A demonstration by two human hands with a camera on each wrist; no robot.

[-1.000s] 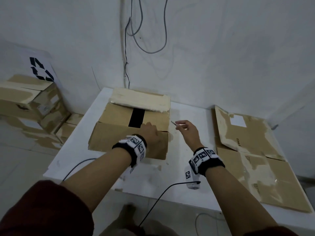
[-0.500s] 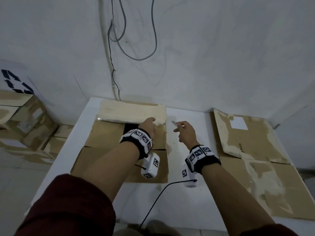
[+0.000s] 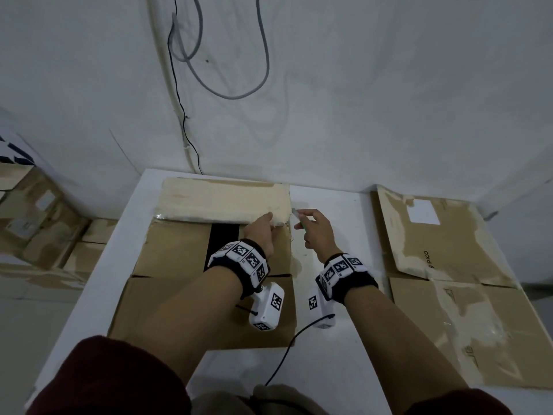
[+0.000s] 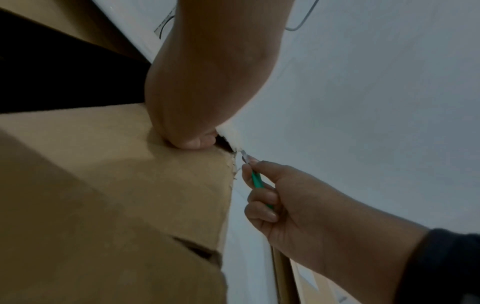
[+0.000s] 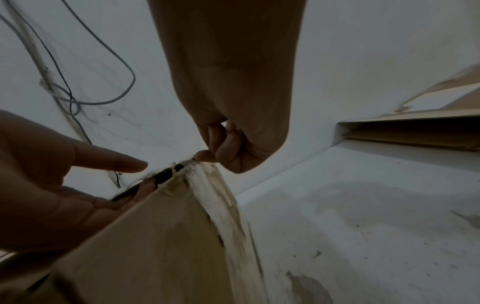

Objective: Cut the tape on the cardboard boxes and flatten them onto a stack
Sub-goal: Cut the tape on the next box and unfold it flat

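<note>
Near flap: the cardboard box sits on the left half of the white table, and its near brown flap is folded out toward the person, lying low over the table's near edge.
Top of box: two brown flaps nearly meet, leaving a dark slot between them; the left forearm crosses over the right-hand flap.
Right edge of box: the right wrist view shows it ragged, with torn pale paper and a glossy, peeling strip of tape running down the corner.
Far flap: pale cream on the face that shows, stretching across the far side of the box toward the wall.
Left hand: fingers mostly straight, pressed on the box top at the right end of the far flap's crease, by a small dark gap at that corner; it grips nothing.
Right hand: just right of the box's far right corner, fingers curled tight around a small cutter with a green handle, held like a pen.
Blade: its short metal tip pokes past the fingertips and meets the torn corner beside the left thumb.
Stack: flattened boxes, brown with pale scuffed patches and a white label, lie on the table's right side, well apart from the hands.
Left of table: more cardboard boxes piled low.
Far: grey cables hang on the white wall.
</note>
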